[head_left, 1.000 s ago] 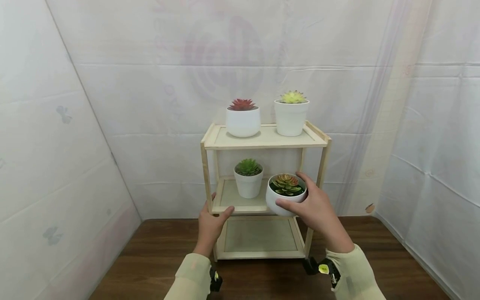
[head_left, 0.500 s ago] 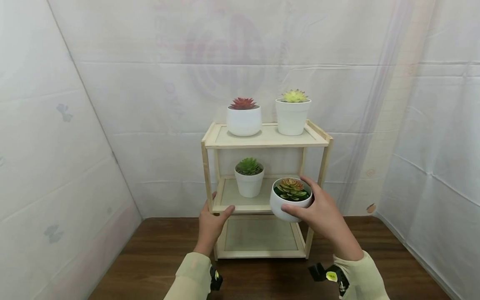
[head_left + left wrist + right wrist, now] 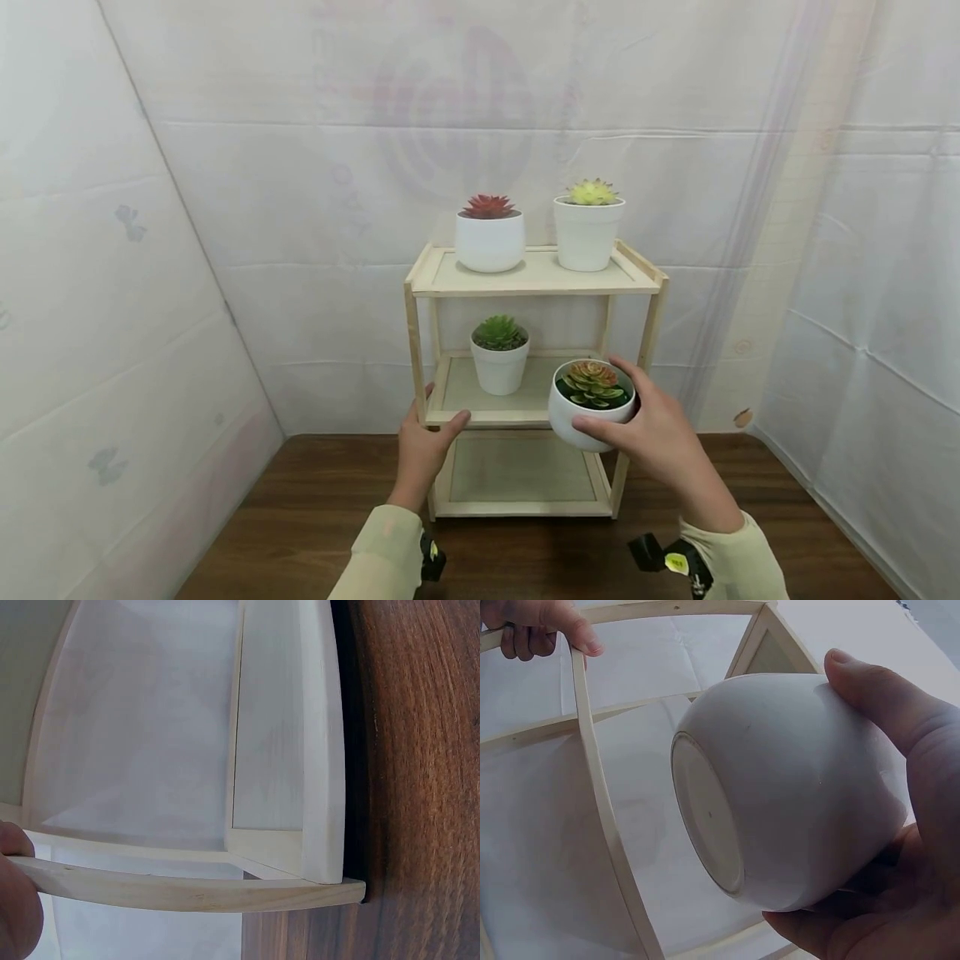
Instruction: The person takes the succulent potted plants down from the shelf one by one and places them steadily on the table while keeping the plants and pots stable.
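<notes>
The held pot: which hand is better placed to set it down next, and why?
Probably the right hand: it grips the pot, while the left hand is occupied holding the shelf at its left side.

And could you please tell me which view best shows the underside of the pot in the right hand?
The right wrist view: the underside of the white pot shows there, slanted but uncovered. The head view hides it, showing the pot's side and plant; the left wrist view shows no pot.

Right hand (image 3: pixel 936 791) gripping pot (image 3: pixel 802 787), wooden frame (image 3: pixel 604 787) behind
</notes>
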Action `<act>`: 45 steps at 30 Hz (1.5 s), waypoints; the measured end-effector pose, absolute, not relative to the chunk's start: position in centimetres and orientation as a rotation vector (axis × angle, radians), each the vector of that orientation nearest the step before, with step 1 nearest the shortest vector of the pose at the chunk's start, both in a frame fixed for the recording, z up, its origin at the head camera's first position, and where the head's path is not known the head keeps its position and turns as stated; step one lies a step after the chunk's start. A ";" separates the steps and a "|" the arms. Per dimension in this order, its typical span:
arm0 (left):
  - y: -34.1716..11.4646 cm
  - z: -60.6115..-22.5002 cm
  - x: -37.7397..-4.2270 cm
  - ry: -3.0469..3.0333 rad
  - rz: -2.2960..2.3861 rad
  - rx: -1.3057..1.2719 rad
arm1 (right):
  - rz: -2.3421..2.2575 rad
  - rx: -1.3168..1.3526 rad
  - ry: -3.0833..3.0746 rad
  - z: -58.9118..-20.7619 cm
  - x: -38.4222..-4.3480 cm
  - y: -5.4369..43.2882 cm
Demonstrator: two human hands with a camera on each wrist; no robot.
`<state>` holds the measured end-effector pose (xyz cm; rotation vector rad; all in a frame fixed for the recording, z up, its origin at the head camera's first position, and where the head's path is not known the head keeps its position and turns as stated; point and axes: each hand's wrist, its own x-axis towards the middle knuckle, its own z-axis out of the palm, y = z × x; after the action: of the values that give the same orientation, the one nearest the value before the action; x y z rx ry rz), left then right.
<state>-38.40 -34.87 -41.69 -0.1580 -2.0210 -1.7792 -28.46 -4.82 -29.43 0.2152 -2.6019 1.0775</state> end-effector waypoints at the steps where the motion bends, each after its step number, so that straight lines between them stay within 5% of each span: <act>1: -34.9 -41.7 -38.4 -2.021 -1.778 -0.159 | 1.074 0.221 -2.600 -29.5 -28.4 -4.7; 45: -35.0 -41.5 -38.4 -2.048 -1.766 -0.154 | 1.054 0.327 -2.543 -31.7 -26.3 0.1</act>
<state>-38.42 -35.01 -41.54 -0.1542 -2.0483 -1.7659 -26.34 0.08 -31.72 0.3274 -2.5428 1.0537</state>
